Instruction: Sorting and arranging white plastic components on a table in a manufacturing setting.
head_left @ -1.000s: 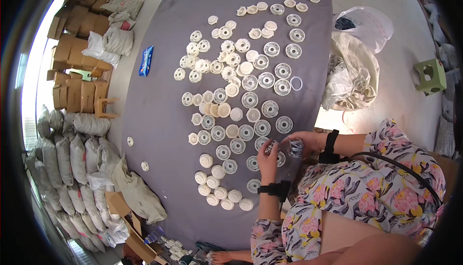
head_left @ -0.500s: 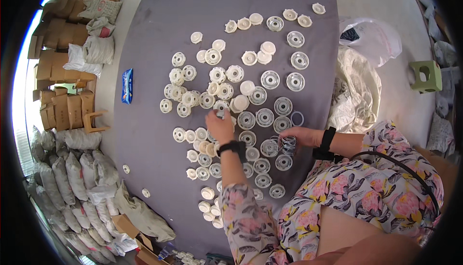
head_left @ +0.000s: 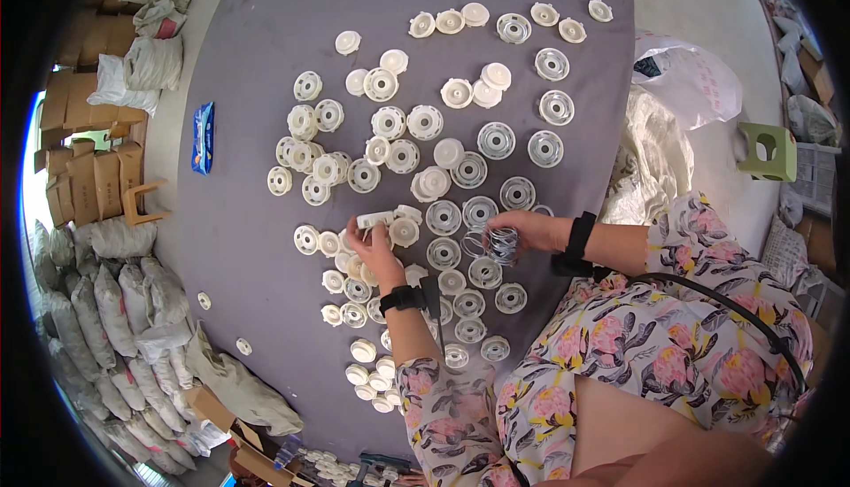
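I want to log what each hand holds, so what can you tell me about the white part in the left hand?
The white part is a small, pale plastic-looking piece, seen edge-on as a short flat bar, so its face and any ribs cannot be made out. The left hand pinches it at the fingertips, lifted just above the grey mat, among the round white discs scattered there. A similar disc lies right beside the thumb. The right hand does not touch it.

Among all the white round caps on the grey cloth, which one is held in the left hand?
The white cap pinched in the left hand, lifted and turned on edge. The other caps lie flat on the grey cloth.
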The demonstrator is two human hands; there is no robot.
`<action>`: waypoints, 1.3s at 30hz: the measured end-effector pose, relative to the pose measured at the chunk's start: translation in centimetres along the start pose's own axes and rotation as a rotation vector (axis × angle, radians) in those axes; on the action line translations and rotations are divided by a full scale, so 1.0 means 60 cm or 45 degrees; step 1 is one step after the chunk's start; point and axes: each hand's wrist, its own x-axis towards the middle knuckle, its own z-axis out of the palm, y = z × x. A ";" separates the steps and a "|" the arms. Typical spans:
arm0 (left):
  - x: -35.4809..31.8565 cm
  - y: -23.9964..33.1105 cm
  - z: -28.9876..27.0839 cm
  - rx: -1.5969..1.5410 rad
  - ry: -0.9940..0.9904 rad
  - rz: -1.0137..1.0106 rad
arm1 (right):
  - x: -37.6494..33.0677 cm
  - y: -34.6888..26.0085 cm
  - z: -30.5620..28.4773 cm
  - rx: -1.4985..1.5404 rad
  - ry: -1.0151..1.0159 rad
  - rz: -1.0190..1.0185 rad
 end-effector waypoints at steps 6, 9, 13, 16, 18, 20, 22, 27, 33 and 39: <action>0.032 -0.033 -0.026 0.203 0.053 0.311 | 0.006 0.017 0.060 -0.115 0.070 -0.096; 0.031 -0.036 -0.030 0.913 0.093 0.619 | 0.006 0.019 0.078 -0.040 0.137 -0.124; -0.008 -0.024 -0.034 0.846 0.010 0.682 | 0.021 -0.002 0.089 -0.034 0.193 -0.244; -0.061 -0.002 -0.014 0.040 -0.577 0.181 | 0.032 -0.036 0.103 -0.041 0.190 -0.284; -0.095 0.042 -0.006 -0.219 -0.876 -0.174 | 0.041 -0.055 0.113 -0.454 0.255 -0.207; -0.076 0.036 -0.014 -0.231 -0.794 -0.219 | 0.052 -0.064 0.115 -0.627 0.147 -0.316; -0.046 0.019 -0.018 -0.247 -0.711 -0.260 | 0.074 -0.069 0.112 -0.573 0.125 -0.367; 0.025 -0.011 -0.040 0.570 -0.053 0.372 | 0.100 -0.095 0.102 -0.037 0.026 -0.253; 0.020 0.028 -0.006 0.700 -0.205 0.495 | 0.104 -0.115 0.069 0.380 -0.080 -0.320; 0.003 0.018 0.001 0.712 -0.393 0.699 | 0.121 -0.115 0.066 0.656 -0.247 -0.248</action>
